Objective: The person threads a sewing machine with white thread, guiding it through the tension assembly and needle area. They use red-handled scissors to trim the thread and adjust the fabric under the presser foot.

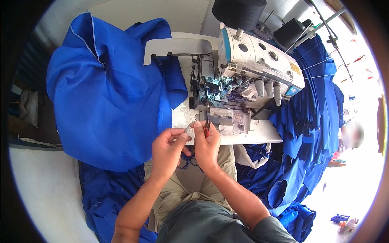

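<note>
My left hand (167, 150) and my right hand (207, 149) are close together over the front edge of the white machine table (243, 139). A thin pale thread (189, 126) runs between their pinched fingertips. Also in my right hand is a small tool with a red grip and dark narrow prongs (207, 128), pointing away from me; whether it is tweezers or snips I cannot tell. Just beyond my hands stands a white overlock sewing machine (259, 54), its front covers swung aside and its inner metal parts bared.
Blue fabric (117, 93) drapes over the table's left side. Stacked blue cloth pieces (312, 101) hang at the right. Dark thread cones (239, 14) stand behind the machine, with threads running to it. A pale bag (253, 157) with blue scraps hangs below the table edge.
</note>
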Demonstrator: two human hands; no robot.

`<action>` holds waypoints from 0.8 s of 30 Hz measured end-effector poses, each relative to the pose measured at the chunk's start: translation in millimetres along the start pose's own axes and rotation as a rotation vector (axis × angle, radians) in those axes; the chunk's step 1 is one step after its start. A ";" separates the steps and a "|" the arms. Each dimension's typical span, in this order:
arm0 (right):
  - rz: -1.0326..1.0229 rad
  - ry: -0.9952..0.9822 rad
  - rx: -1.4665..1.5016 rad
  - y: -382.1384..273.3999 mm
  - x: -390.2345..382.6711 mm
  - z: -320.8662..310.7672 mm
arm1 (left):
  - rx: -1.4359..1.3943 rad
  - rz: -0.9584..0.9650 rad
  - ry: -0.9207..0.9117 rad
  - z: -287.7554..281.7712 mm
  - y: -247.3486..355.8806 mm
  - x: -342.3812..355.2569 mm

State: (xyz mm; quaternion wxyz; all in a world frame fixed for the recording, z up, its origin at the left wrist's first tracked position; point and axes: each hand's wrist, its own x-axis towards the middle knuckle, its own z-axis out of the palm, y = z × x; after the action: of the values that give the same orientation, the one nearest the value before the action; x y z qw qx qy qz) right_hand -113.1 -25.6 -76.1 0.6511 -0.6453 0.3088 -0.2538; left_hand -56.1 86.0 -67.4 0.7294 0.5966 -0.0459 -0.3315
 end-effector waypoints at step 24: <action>0.105 0.035 0.045 3.6 -7.4 -1.5 | -0.060 0.108 0.091 -0.1 -10.2 4.3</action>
State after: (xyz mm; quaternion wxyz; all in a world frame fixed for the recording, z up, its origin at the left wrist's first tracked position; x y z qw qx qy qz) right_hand -119.4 -21.0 -79.1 0.6723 -0.6089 0.3478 -0.2374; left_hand -57.0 83.1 -78.1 0.7652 0.5856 -0.0348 -0.2653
